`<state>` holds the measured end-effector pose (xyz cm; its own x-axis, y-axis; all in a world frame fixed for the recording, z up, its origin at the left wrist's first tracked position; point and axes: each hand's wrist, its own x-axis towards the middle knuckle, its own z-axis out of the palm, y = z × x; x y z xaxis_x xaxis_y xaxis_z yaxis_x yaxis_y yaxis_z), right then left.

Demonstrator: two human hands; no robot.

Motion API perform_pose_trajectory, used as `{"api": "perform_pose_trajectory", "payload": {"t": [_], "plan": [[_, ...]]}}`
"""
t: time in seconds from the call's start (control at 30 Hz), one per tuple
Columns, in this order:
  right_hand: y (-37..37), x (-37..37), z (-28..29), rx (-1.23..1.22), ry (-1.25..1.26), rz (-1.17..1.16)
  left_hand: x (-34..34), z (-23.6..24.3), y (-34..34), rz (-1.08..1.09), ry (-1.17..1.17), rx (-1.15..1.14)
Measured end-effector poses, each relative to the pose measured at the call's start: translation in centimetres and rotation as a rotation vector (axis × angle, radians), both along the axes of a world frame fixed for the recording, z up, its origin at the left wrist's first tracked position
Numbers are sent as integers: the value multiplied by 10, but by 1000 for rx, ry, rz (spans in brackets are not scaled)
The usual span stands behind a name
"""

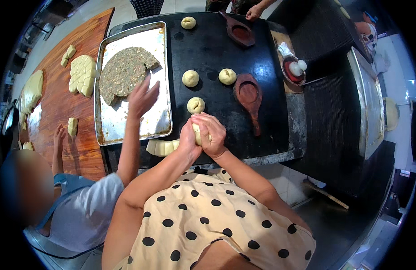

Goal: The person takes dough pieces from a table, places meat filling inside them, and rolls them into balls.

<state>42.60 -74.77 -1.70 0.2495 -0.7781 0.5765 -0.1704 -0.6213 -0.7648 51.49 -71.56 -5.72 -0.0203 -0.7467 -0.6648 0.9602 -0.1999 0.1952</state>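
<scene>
Both my hands are closed around a pale dough ball (198, 134) near the front edge of the black work surface. My left hand (188, 140) wraps its left side. My right hand (210, 134) curls over it from the right, so most of the ball is hidden. Just beyond my fingers sits a pleated dough ball (196, 105). Farther back are two more filled dough balls, one on the left (190, 78) and one on the right (227, 76). A row of cut dough pieces (162, 147) lies left of my left hand.
Wooden paddle moulds (249, 95) lie on the right. A co-worker's hand (143, 96) reaches over a metal tray (160, 112) holding a speckled filling slab (124, 72). Cut dough (82, 75) rests on the wooden table (50, 112). Another person's hand (254, 12) is at the far edge.
</scene>
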Motion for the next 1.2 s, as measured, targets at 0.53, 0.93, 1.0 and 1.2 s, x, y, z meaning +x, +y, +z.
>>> {"api": "perform_pose_trajectory", "payload": {"t": [0.53,0.93,1.0,1.2], "plan": [[-236,-36,10,175,-254,-514,115,-14,107,-372,-982,190],[-126,-36,-60,289,389,47,134,-27,141,-1005,-2096,-83],[-46,-26,-57,510,472,365,132,-32,132,-1069,-2184,-251],[56,14,-115,368,748,593,130,-58,112,-1173,-2219,-482]]}}
